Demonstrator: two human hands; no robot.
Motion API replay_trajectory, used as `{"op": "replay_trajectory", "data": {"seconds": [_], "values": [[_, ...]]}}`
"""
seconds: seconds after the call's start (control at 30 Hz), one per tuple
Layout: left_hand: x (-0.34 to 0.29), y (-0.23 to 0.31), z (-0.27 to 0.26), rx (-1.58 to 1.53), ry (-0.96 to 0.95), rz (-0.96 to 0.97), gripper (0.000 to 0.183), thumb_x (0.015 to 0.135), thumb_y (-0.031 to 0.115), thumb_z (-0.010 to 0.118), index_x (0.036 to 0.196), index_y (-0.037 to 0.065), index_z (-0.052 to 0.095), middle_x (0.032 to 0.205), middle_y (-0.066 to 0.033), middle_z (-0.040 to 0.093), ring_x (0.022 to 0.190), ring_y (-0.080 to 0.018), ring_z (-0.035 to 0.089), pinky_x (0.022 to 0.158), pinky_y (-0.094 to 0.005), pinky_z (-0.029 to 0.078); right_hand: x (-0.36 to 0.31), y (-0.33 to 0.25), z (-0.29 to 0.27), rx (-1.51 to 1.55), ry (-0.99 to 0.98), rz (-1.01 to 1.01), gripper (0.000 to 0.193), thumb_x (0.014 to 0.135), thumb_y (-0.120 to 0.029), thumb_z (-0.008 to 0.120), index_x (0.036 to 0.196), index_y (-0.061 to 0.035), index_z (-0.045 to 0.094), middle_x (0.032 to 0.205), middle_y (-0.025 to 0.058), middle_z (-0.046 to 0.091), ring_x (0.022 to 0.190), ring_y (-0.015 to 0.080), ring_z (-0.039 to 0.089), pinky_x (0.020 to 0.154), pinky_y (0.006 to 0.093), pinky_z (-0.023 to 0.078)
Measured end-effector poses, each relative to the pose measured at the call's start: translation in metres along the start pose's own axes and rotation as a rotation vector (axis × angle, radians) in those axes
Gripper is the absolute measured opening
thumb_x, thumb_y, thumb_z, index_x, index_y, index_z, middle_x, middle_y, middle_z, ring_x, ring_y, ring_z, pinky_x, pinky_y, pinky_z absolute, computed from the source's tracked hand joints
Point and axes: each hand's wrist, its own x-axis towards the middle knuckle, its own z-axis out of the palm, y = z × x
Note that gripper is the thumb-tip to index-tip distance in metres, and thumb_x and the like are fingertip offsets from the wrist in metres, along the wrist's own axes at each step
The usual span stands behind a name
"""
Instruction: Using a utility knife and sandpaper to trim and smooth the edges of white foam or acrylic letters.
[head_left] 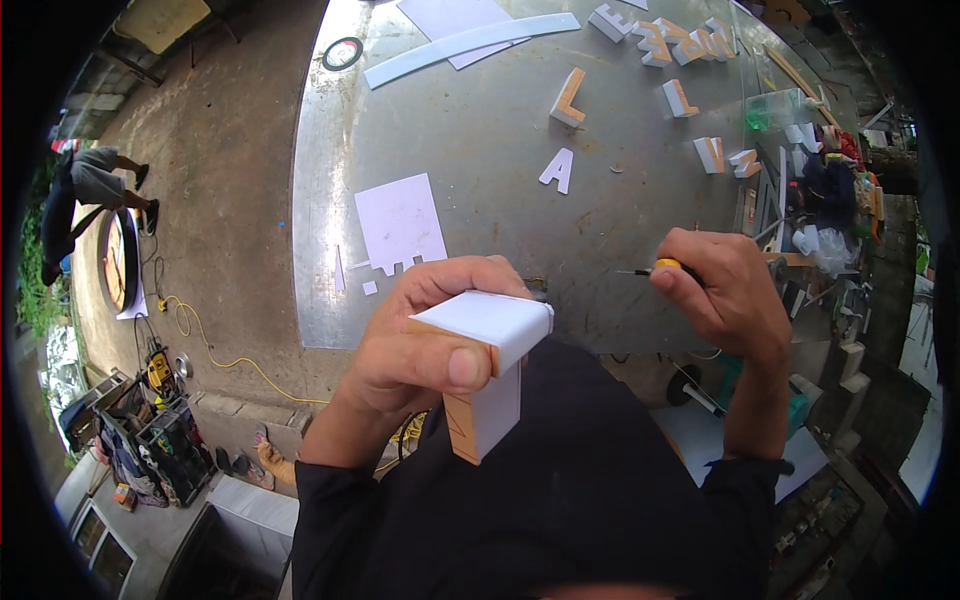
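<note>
My left hand (405, 360) is closed around a thick block letter (495, 410), with white sides and a tan-brown face, held up in front of my dark shirt. The thumb presses on its near edge. To the right, above the metal table (500, 210), my right hand (735, 295) grips a small yellow-handled tool (666, 264) whose thin tip points left, apart from the letter. Most of the handle is hidden in the fist, and I cannot tell the tool's kind. Beyond my left hand lies a notched white sheet (400, 215); a flat white cut-out letter (557, 171) rests farther away.
More block letters (655, 45) stand at the far right, near a green-tinted plastic bottle (775, 110) and clutter. A tape roll (343, 54) and a pale strip (470, 45) lie far left. On the floor are a yellow cord (240, 362) and another person (90, 190).
</note>
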Motion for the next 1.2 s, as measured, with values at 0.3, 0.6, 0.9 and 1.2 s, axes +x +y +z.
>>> {"op": "replay_trajectory", "data": {"seconds": [0.3, 0.6, 0.9, 1.2], "values": [[0.002, -0.017, 0.013, -0.115, -0.026, 0.018, 0.054, 0.066, 0.030, 0.080, 0.106, -0.003, 0.064, 0.094, -0.0090, 0.061, 0.083, -0.0172, 0.062, 0.072, -0.0284, 0.048, 0.006, -0.037, 0.044, 0.988, 0.283, -0.234, 0.053, 0.067, -0.016, 0.090, 0.113, -0.0034, 0.066, 0.073, -0.0003, 0.057, 0.062, 0.0079, 0.054, 0.057, 0.0227, 0.043], [-0.002, -0.022, 0.015, -0.192, -0.066, -0.024, 0.051, 0.070, 0.029, 0.077, 0.110, 0.000, 0.063, 0.098, -0.0083, 0.063, 0.091, -0.0163, 0.060, 0.079, -0.0286, 0.046, 0.023, -0.043, 0.056, 1.045, 0.295, -0.397, 0.034, 0.068, -0.011, 0.088, 0.094, 0.0040, 0.072, 0.076, 0.0122, 0.070, 0.060, 0.0147, 0.063, 0.054, 0.0251, 0.047], [-0.005, -0.027, 0.016, -0.245, -0.067, -0.045, 0.051, 0.071, 0.028, 0.078, 0.111, 0.000, 0.063, 0.099, -0.0079, 0.064, 0.089, -0.0150, 0.061, 0.077, -0.0270, 0.047, 0.028, -0.037, 0.068, 1.433, 0.122, -0.394, 0.026, 0.071, 0.001, 0.084, 0.095, 0.0007, 0.075, 0.082, 0.0097, 0.072, 0.072, 0.0109, 0.065, 0.061, 0.0234, 0.048], [-0.001, -0.031, 0.013, -0.196, -0.066, 0.168, 0.061, 0.069, 0.040, 0.079, 0.112, 0.000, 0.061, 0.098, -0.0108, 0.058, 0.086, -0.0201, 0.062, 0.070, -0.0303, 0.051, 0.002, -0.052, 0.069, 0.909, 0.425, -0.281, 0.066, 0.095, -0.059, 0.049, 0.122, 0.0008, 0.052, 0.094, 0.0124, 0.062, 0.071, 0.0160, 0.059, 0.063, 0.0304, 0.046]]}}
